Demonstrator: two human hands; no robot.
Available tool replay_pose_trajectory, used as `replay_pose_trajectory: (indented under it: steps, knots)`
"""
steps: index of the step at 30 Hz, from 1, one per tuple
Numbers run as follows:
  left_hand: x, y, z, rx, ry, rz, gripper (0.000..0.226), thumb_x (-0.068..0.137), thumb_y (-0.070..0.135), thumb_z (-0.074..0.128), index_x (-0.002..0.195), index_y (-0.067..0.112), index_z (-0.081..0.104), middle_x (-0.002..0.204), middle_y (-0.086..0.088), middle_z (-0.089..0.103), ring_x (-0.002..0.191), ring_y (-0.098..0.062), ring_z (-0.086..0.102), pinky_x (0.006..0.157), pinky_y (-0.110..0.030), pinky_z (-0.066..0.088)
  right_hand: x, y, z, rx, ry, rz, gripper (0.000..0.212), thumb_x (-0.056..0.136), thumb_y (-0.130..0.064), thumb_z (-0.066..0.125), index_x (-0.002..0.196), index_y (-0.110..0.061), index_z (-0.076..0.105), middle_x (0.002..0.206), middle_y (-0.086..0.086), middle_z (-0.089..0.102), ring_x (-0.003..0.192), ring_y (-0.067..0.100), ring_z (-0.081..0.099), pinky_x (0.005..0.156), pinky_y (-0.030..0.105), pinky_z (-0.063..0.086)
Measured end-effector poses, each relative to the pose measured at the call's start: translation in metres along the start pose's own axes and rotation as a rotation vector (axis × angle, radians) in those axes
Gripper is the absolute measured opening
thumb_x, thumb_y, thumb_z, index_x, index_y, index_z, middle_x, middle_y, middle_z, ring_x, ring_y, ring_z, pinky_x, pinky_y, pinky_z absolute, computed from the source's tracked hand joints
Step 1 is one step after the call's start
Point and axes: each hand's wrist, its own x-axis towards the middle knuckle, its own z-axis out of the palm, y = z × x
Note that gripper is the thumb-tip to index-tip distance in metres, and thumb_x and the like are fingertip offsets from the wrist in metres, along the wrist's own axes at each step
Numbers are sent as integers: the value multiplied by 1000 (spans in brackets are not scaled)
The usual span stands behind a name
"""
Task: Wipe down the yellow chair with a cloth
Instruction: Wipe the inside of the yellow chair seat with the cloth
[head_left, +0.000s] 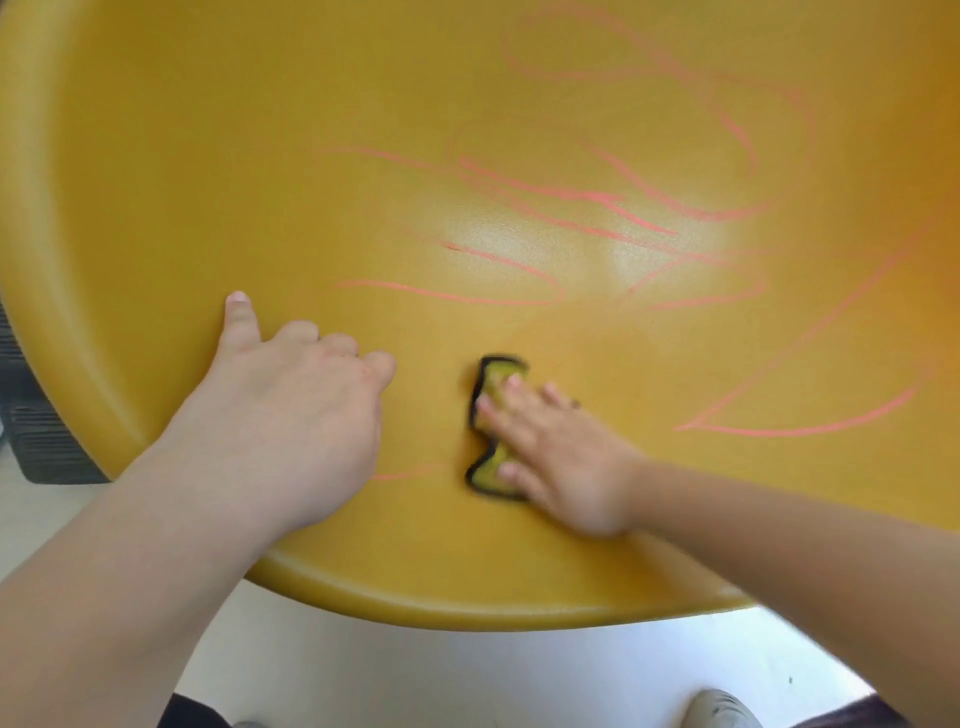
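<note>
1. The step in hand is the wiping itself. The right hand (561, 457) lies flat on the cloth (493, 371), with its fingers straight and spread over it. It presses the cloth down rather than curling round it. The hand is blurred, which I take as a sign of a stroke under way.

2. The cloth is small and yellow-green with a dark edge. It lies on the near part of the yellow chair (260, 156), right of the left hand and apart from it.

3. The left hand (296, 415) rests on the seat near its left rim and holds nothing. One finger reaches forward and the others are loosely bent, so it looks to be steadying the chair.

4. Pink scribbles (571, 195) cover the middle, far and right parts of the seat. A short pink streak (410, 472) lies just left of the cloth. By this the job looks barely begun, with most of the marks untouched.

5. The next move calls for firm downward pressure and strokes carried away from the near edge, toward the dense lines in the middle. The flat hand must keep the cloth under the fingers so that it does not slip out.

6. Below the seat's near rim are pale floor (467, 675) and the toe of a shoe (722, 709).
</note>
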Motion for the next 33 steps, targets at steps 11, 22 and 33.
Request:
replay_pose_trajectory:
  steps: [11, 22, 33]
  knots:
    - [-2, -1, -3, -8, 28, 5, 41, 99, 44, 25, 128, 34, 51, 121, 7, 62, 120, -23, 53, 114, -68, 19, -6, -59, -3, 223, -22, -169, 68, 100, -55, 12, 157, -28, -14, 169, -2, -10, 154, 17, -19, 124, 39, -14]
    - [-13, -18, 3, -212, 605, 13, 32, 93, 27, 45, 99, 12, 72, 100, -11, 73, 109, -37, 66, 101, -58, 45, 35, -29, -10, 162, -10, 231, 72, 106, -53, 16, 160, -16, -15, 167, 10, -21, 153, 27, -25, 126, 45, -9]
    - [-32, -57, 7, -361, 858, -294, 47, 95, 30, 53, 137, 9, 59, 160, -19, 33, 152, -43, 19, 121, -64, 10, 38, 21, -10, 10, -85, 342, 73, 104, -58, 12, 159, -20, -18, 168, 8, -21, 153, 24, -22, 125, 50, -8]
